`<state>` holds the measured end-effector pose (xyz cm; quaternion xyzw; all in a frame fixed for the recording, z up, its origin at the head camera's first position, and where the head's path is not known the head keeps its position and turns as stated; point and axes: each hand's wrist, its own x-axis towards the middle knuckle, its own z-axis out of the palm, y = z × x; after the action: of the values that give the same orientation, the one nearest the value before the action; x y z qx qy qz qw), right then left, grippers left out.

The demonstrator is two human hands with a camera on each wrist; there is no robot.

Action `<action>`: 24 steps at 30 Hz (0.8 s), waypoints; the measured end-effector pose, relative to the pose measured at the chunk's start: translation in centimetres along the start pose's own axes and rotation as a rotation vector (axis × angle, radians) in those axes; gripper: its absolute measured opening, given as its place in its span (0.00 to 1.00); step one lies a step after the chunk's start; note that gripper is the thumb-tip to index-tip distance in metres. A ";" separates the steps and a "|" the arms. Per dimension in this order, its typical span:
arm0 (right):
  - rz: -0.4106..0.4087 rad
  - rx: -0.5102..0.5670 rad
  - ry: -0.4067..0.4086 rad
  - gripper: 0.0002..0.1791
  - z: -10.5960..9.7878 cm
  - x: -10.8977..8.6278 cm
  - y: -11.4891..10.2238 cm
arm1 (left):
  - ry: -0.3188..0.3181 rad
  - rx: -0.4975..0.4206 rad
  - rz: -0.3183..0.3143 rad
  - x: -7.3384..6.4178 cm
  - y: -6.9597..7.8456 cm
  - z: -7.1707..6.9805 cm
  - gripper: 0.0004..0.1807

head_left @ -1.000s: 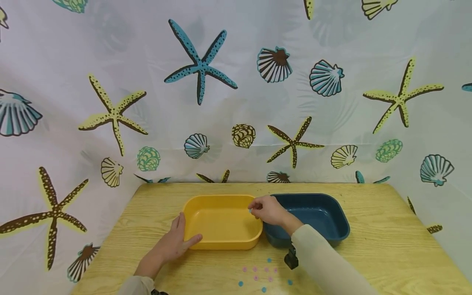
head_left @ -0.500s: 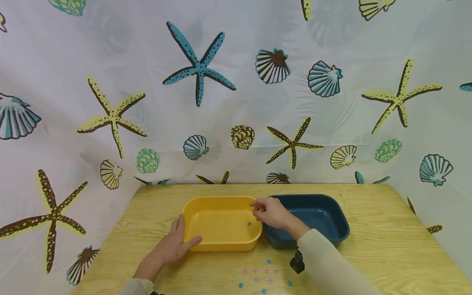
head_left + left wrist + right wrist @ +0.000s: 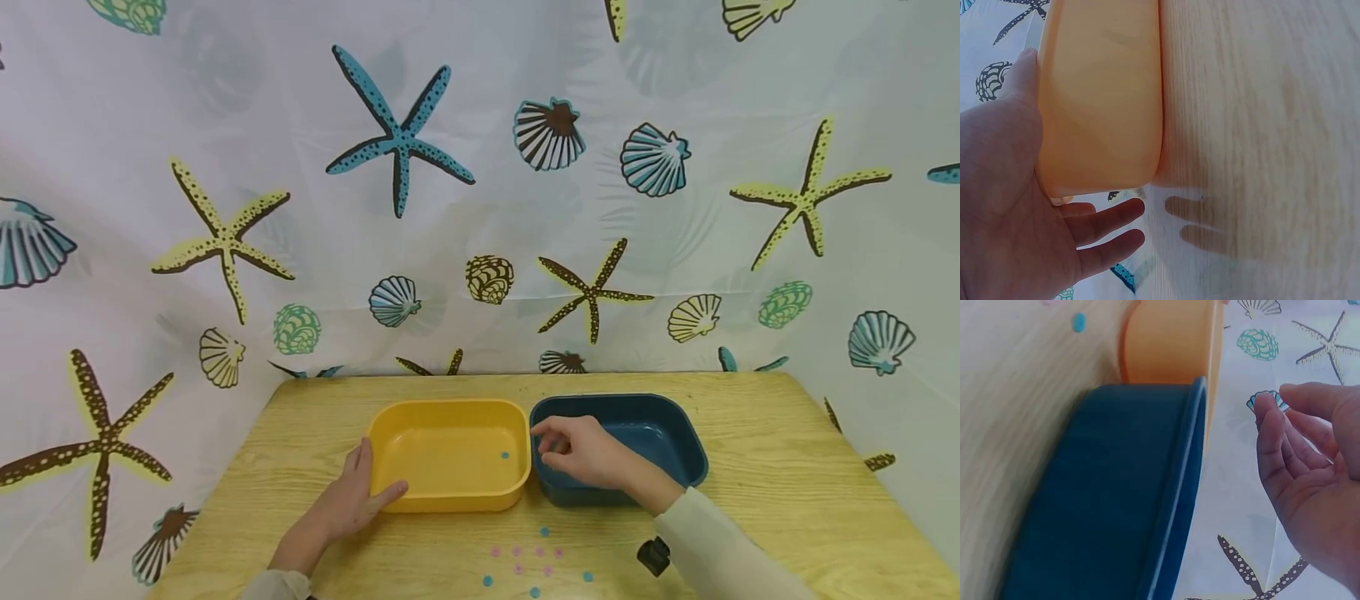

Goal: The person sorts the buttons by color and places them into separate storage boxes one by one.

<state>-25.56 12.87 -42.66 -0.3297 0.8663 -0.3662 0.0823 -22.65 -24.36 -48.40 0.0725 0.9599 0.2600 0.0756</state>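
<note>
My left hand [image 3: 352, 493] rests against the near left corner of a yellow plastic tub [image 3: 450, 503]. Its thumb lies at the front rim, and the other fingers reach along the left side. In the left wrist view two of these fingers stick out straight, off the wall. One small blue disc [image 3: 505, 455] lies on the tub's floor, towards the right. Over the left part of a dark blue tub [image 3: 628, 498] hangs my right hand [image 3: 585, 450], fingers loosely bent with nothing between them. The right wrist view shows this hand [image 3: 1310, 444] above the blue tub's rim.
Several small pink discs [image 3: 517, 552] and several blue discs [image 3: 545, 532] lie on the wooden table [image 3: 780, 467] in front of the tubs. The two tubs stand side by side. A patterned cloth [image 3: 465, 208] encloses the table at the back and sides.
My right hand let go of the blue disc, which dropped into the yellow tub. Since then that hand has moved right, over the blue tub. My left hand has stayed at the yellow tub.
</note>
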 end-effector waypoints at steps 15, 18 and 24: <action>-0.143 -0.011 -0.145 0.07 1.0 -5.4 1.4 | 0.000 0.008 0.011 0.0 0.1 0.0 0.60; -0.168 -0.032 -0.181 0.07 1.4 -6.1 1.9 | 0.000 0.006 0.010 -0.1 0.2 -0.1 0.60; -0.224 -0.062 -0.237 0.07 2.2 -7.1 2.7 | -0.009 0.001 0.004 -0.1 0.3 -0.1 0.60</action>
<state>-20.66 17.45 -46.77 -0.4677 0.8191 -0.3047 0.1324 -22.52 -24.17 -48.10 0.0755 0.9595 0.2594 0.0793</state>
